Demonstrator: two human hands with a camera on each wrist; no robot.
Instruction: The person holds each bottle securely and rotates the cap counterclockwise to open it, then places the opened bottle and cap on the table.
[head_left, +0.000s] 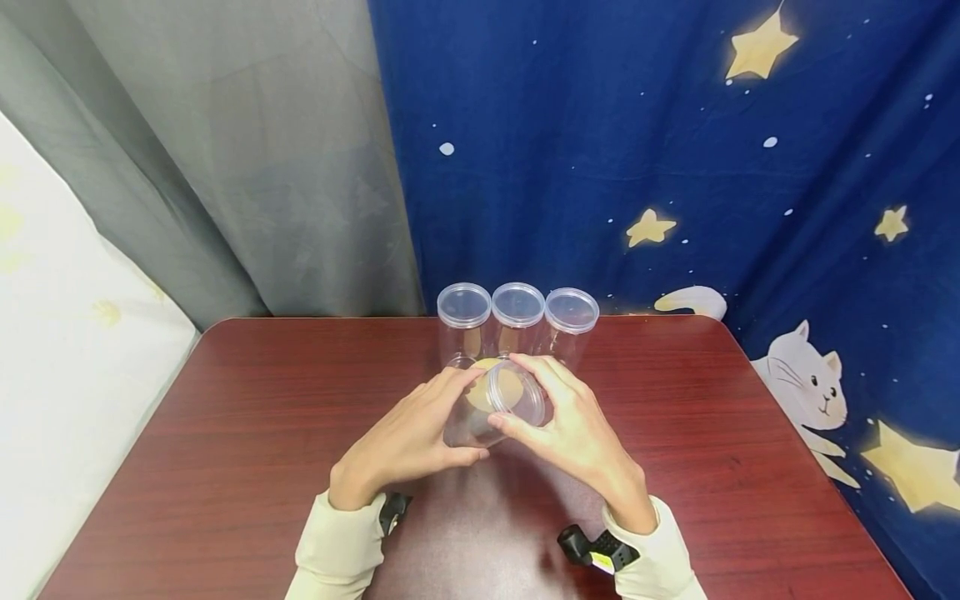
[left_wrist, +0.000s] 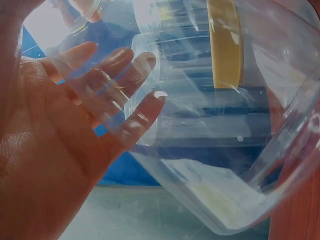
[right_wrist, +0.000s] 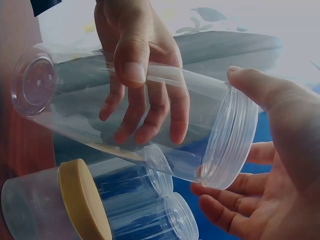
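Note:
A clear plastic jar is held tilted over the table, its base lower left and its clear lid toward the upper right. My left hand grips the jar's body, thumb on one side and fingers round the other, as the right wrist view shows. With thumb and fingers on opposite sides of the rim, my right hand holds the lid end. Beyond the hands stands a jar with a yellow lid, partly seen through the held jar in the head view. In the left wrist view the clear wall covers much of the frame.
Three clear-lidded jars, left, middle and right, stand in a row near the back edge of the reddish-brown table. A blue curtain with stars and a grey curtain hang behind it.

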